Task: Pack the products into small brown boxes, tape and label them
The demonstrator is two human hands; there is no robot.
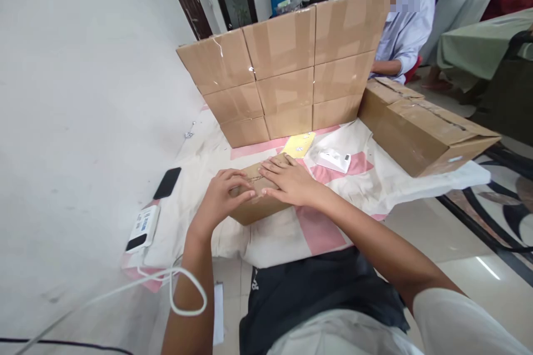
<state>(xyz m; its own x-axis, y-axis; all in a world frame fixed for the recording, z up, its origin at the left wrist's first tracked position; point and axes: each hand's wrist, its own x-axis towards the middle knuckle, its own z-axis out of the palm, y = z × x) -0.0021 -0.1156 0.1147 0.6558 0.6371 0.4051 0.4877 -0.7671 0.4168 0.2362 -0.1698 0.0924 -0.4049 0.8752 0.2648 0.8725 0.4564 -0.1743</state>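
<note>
A small brown cardboard box (pixel 255 208) lies on the pink-and-white cloth (pixel 316 227) in front of me. My left hand (pixel 222 195) rests on its left end, fingers curled and pressing along the top seam. My right hand (pixel 287 180) lies flat on the box's top, fingers stretched out together and pointing left. Both hands touch the box; neither lifts it.
A wall of stacked cardboard boxes (pixel 283 75) stands behind. A long open carton (pixel 425 127) lies at right. A yellow sheet (pixel 298 145) and a white tape dispenser (pixel 333 160) sit beyond the box. A black phone (pixel 167 182) and a white device (pixel 142 227) lie left. Another person (pixel 402 28) sits behind.
</note>
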